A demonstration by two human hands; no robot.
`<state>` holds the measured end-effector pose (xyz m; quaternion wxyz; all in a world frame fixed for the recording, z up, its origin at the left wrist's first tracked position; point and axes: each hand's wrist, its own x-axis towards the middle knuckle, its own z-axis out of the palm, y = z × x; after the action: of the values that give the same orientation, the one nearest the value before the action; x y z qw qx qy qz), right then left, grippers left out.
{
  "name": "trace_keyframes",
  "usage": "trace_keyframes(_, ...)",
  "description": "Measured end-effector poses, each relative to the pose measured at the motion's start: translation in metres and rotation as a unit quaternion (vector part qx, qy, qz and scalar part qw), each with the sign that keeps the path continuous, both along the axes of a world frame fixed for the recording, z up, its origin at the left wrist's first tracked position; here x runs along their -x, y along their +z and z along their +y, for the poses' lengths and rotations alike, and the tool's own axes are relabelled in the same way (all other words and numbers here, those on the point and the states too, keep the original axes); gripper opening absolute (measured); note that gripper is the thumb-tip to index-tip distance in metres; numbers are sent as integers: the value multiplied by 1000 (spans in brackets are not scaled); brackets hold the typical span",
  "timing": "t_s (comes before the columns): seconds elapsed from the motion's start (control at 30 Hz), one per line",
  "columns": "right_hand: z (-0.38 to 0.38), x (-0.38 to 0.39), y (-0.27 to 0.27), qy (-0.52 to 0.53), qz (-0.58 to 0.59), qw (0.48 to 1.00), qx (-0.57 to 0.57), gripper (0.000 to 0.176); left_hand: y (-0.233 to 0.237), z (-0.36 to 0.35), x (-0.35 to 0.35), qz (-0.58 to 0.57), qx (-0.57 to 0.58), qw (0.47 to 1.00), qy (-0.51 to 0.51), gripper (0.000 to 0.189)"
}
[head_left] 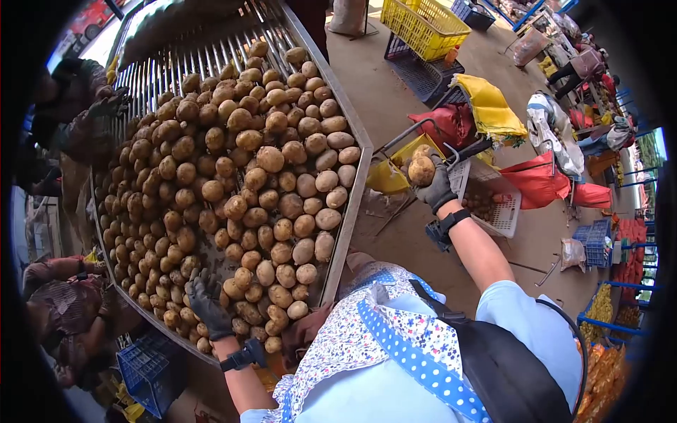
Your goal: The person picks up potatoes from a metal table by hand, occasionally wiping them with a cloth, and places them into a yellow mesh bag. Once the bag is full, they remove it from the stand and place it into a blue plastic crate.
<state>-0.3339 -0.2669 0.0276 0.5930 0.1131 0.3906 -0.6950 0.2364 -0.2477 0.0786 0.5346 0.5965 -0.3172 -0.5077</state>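
Note:
Many brown potatoes (270,158) cover a metal sorting table (356,180) in front of me. My left hand (209,304), in a dark grey glove, reaches over the near edge among the potatoes. Its fingers look extended and apart, touching potatoes, with nothing visibly gripped. Out to the right, beyond the table's rim, my right hand (436,185) wears the same kind of glove. It is closed around a potato (422,171), and a second one seems to show just behind it. Below that hand stands a white crate (509,220) with potatoes inside.
Yellow sacks (490,106) and red sacks (539,180) hang on metal frames around the crate. A yellow crate (427,28) sits on a dark crate further back. Co-workers stand along the table's left side. A blue crate (148,370) lies at lower left.

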Motion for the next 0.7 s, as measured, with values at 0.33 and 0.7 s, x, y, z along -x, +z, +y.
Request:
trace_keyframes(0.33,-35,14,-15,96,61,992,-55,32,16,69,-7,-9,-24,997,75,39)
trace_keyframes(0.7,-99,-183,57,415,594,666,177,48,-18,110,-18,-51,-73,982,167,36)
